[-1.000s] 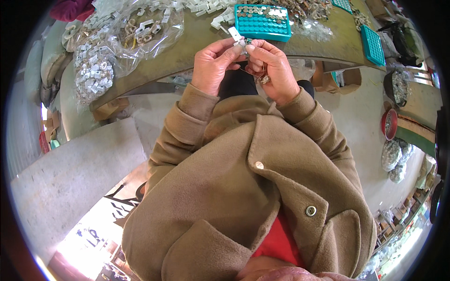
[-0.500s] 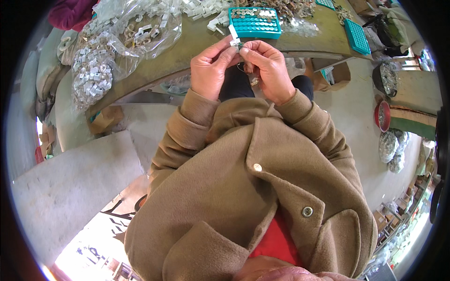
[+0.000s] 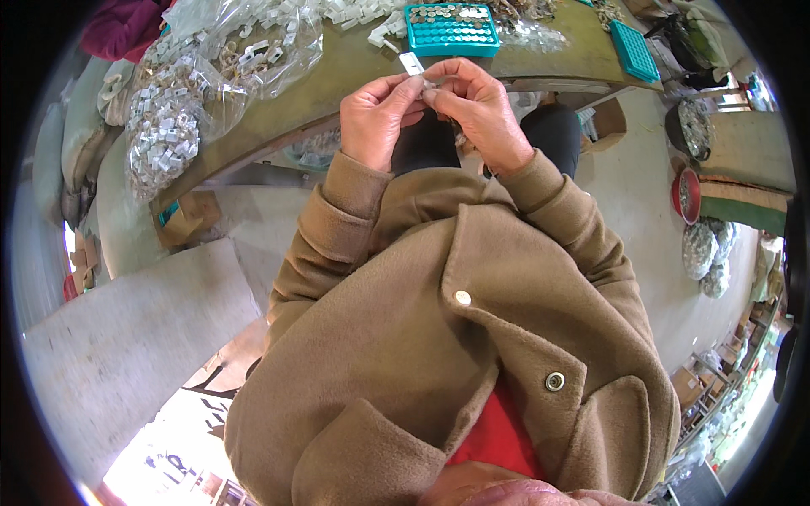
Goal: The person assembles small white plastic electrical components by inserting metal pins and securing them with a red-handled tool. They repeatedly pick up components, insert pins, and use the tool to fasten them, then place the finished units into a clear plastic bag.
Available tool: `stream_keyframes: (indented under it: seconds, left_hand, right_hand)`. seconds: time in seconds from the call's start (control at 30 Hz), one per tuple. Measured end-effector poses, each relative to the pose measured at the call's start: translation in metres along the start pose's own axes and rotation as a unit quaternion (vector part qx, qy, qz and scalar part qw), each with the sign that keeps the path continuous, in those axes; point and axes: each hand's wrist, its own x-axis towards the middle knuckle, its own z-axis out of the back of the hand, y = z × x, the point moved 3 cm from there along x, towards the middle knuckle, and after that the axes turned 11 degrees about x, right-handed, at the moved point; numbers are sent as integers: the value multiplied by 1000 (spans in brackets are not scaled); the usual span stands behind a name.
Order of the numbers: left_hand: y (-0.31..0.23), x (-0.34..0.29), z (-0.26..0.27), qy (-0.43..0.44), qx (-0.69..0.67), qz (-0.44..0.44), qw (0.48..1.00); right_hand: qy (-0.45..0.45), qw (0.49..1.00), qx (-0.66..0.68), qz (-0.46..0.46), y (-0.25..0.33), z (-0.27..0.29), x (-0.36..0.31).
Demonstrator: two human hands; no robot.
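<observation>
Over the near edge of the table, my left hand (image 3: 376, 116) is closed, pinching a small white plastic casing (image 3: 412, 64) that sticks up past the fingertips. My right hand (image 3: 483, 108) presses its thumb and fingers together against the casing's lower end. Whatever small part is between those right fingertips is mostly hidden. Just beyond both hands sits a teal tray (image 3: 456, 51) with rows of round silvery discs in its far part. A few loose white casings (image 3: 384, 38) lie to the left of the tray.
Clear plastic bags full of white casings (image 3: 164, 139) cover the table's left side. A second teal tray (image 3: 634, 52) lies at the table's right end. On the right stand a dark basin (image 3: 688, 131) and a red basin (image 3: 688, 194). Another person's purple sleeve (image 3: 126, 29) shows at far left.
The white casing has turned so a broader face shows, and both hands have shifted slightly left. The dark greenish bit seen between the fingertips is now covered.
</observation>
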Motion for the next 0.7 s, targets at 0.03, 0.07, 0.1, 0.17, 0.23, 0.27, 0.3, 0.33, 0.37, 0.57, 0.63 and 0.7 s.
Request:
stream_keyframes:
  seconds: [0.03,0.07,0.1,0.17,0.23,0.27,0.3,0.33,0.37,0.57,0.63,0.7]
  left_hand:
    - [-1,-1,1,-7,16,-9,1000]
    - [-2,-2,2,-21,30,-10,999]
    - [-3,-3,4,-29,38,-26,998]
    - [-3,-1,8,-32,39,-7,999]
    - [-3,2,11,-26,15,4,1000]
    - [-2,4,12,-23,-5,13,1000]
    - [-2,6,14,-20,-29,22,999]
    - [-2,9,14,-9,-51,34,998]
    - [-1,12,15,0,-77,46,996]
    - [4,27,21,84,-301,150,938]
    - [8,31,20,98,-370,201,902]
    - [13,35,19,90,-426,249,865]
  right_hand:
    - [14,1000,-15,19,3,-1,1]
    - [16,998,-52,13,6,0,2]
    - [27,991,-117,63,11,-1,3]
    - [35,958,-242,151,18,-3,5]
    - [47,955,-257,139,19,-4,9]
    - [54,954,-264,131,19,-4,11]
    - [53,954,-266,128,19,-3,13]
    - [53,954,-269,121,18,-1,16]
    - [49,955,-273,108,17,0,18]
    - [32,964,-241,108,7,3,25]
    - [27,967,-231,103,3,5,27]
    - [18,971,-217,95,-1,8,29]
